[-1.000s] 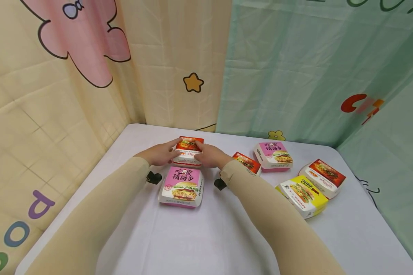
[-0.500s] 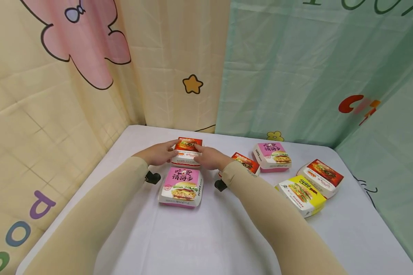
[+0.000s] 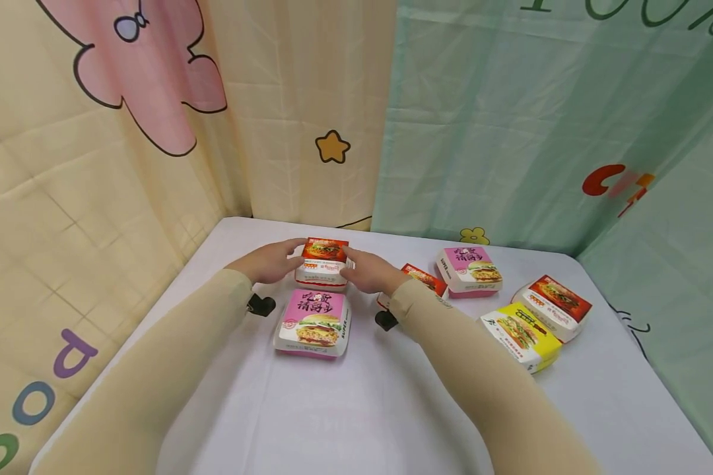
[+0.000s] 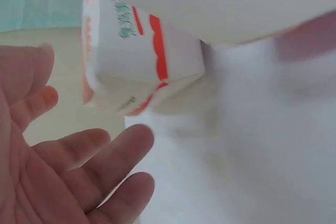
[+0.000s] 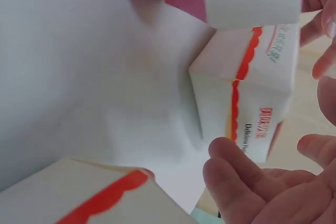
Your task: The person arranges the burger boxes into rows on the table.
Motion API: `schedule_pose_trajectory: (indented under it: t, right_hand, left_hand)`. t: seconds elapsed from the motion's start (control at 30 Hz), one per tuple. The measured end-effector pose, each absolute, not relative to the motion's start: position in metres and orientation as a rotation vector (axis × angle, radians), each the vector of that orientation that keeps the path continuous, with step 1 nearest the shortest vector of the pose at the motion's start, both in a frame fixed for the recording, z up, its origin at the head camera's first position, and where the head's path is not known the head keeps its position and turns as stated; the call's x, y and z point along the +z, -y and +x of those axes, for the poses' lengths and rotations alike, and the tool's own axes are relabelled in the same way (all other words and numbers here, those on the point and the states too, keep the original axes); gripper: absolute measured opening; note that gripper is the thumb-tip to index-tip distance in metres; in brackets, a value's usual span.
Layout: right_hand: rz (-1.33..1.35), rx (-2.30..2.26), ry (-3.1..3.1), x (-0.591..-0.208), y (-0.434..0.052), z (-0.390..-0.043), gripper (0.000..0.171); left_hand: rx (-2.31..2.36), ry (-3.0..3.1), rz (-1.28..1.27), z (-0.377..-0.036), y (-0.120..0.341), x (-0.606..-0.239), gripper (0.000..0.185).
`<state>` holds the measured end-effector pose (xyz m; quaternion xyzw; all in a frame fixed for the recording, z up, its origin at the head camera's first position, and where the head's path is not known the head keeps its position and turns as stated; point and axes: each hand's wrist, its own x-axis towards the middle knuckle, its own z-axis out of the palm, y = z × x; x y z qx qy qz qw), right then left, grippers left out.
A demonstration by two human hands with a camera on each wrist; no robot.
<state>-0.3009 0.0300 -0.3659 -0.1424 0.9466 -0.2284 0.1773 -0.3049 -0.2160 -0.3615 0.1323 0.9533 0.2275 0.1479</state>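
Note:
A red-topped white burger box (image 3: 323, 272) sits on the table just behind a pink burger box (image 3: 313, 323). My left hand (image 3: 270, 262) is at the red-topped box's left side, fingers spread. On its right side is my right hand (image 3: 370, 270), thumb and fingers apart and fingertips close to the edge. In the left wrist view a gap shows between the relaxed fingers (image 4: 118, 153) and the red-trimmed box (image 4: 131, 51). The right wrist view has the fingertips (image 5: 226, 153) right at the lower edge of the same box (image 5: 247, 87), uncurled.
Right of my right hand lies another red-topped box (image 3: 424, 280), partly hidden by the sleeve. Farther right are a pink box (image 3: 471, 269), a yellow box (image 3: 525, 333) and a third red-topped box (image 3: 557, 307). Printed curtains (image 3: 309, 99) border the white table (image 3: 333, 409).
Both hands have moved apart, off the red-topped box: the left slightly left, the right slightly right. Their fingers earlier lay against its sides and top. The box stays behind the pink one.

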Motion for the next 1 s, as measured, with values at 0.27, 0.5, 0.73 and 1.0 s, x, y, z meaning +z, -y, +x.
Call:
schedule_pose_trajectory:
  t: [0.27,0.5,0.73,1.0]
  right_hand:
    - [-0.398,-0.764,-2.841,-0.342,-0.048,-0.286,0.066]
    - [-0.362,-0.950,-2.941,-0.321,-0.076,-0.266,0.063]
    - [-0.375,-0.914,-2.980,-0.315,-0.109,-0.247,0.066]
    - [-0.366,-0.906,-2.988,-0.324,-0.134,-0.231,0.068]
  left_hand:
    - [0.802,-2.856,0.371,-0.294,0.191,-0.339,0.063]
    - [0.953,-2.862,0.508,-0.277,0.154,-0.319,0.063]
    - [0.986,-2.807,0.692,-0.267,0.116,-0.313,0.064]
    - [0.944,-2.777,0.790,-0.255,0.080,-0.310,0.064]
